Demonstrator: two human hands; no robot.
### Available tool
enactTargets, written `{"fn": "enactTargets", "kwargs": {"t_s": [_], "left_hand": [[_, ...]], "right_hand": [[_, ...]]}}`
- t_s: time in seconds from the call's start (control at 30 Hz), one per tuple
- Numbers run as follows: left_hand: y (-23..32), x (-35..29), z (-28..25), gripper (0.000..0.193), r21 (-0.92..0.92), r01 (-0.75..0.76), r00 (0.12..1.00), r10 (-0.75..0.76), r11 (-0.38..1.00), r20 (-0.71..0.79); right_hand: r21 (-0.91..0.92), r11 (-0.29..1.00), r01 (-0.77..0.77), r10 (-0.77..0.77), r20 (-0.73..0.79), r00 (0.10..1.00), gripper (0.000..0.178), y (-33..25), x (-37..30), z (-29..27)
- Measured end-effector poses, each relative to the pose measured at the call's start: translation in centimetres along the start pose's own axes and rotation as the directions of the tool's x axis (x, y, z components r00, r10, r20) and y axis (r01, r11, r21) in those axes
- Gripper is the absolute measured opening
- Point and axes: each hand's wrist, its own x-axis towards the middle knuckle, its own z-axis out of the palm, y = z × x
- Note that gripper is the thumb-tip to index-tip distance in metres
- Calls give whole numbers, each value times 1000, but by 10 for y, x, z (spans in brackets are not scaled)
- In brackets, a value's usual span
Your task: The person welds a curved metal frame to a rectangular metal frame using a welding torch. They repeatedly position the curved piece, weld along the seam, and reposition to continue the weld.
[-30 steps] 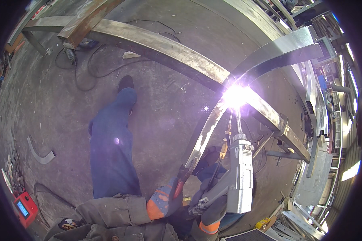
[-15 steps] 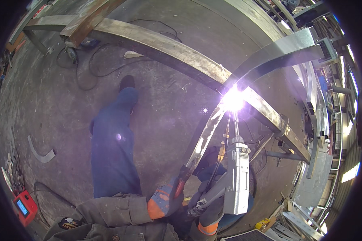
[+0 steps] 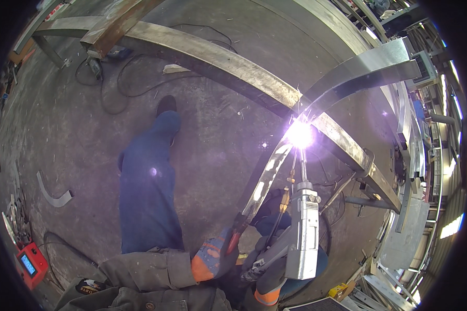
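My gloved right hand (image 3: 255,264), with an orange cuff, is closed around the grip of a silver, boxy welding gun (image 3: 302,233). The gun's thin nozzle points away from me into a bright violet-white glare (image 3: 300,133). That glare sits where a narrow metal tube (image 3: 264,181) meets a long steel beam (image 3: 218,59), and it hides the joint itself. Around the tube's near end, my gloved left hand (image 3: 213,254) is closed; its fingers are partly hidden. A hose with brass fittings (image 3: 285,199) runs beside the gun.
Beyond the glare, a broad curved metal piece (image 3: 358,67) rises to the right. A rusty beam (image 3: 111,33) crosses the long beam at upper left. Cables (image 3: 122,90) and a curved offcut (image 3: 54,198) lie on the floor. A red box with a screen (image 3: 32,267) stands at lower left.
The glare has shifted slightly toward me along the joint, and the welding gun has moved a little nearer and left. Both hands keep their grips.
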Motion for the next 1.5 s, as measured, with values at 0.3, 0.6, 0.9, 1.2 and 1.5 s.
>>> {"fn": "enactTargets", "kwargs": {"t_s": [0.3,0.6,0.9,1.2,1.5], "left_hand": [[4,-1,-15,24,-389,159,981,-99,907,169],[17,0,-6,32,0,-10,999,10,1000,-39],[29,33,-11,17,-167,84,996,-86,982,-7],[26,34,-8,17,-149,105,993,-111,983,-31],[26,37,-7,15,-140,48,997,-55,989,-49]], "right_hand": [[279,949,-150,122,115,986,67,33,-12,-34],[564,809,-168,47,224,973,66,15,5,-54],[237,967,-97,73,110,991,78,-12,23,-40],[192,975,-115,111,31,993,78,-24,33,-29],[175,982,-70,54,93,994,81,-21,38,-33]]}}
